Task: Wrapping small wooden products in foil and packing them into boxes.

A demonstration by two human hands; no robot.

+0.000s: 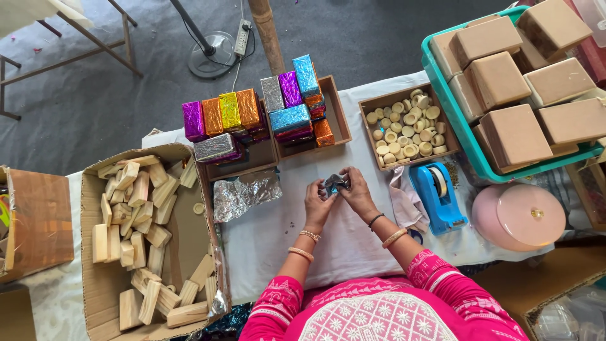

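Hands (339,194) fold foil piece (334,183) beside tape dispenser (439,197).

left hand (317,203) and right hand (357,192) pinching foil-wrapped block (334,183) — white table (271,240), blue tape dispenser (437,197)

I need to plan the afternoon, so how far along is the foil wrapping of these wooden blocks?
Done: about a dozen foil-wrapped blocks stacked in two trays. In hand: the left hand and right hand fold silver foil around one small piece. Left: a cardboard box of bare wooden blocks, plus a crumpled foil sheet waiting.
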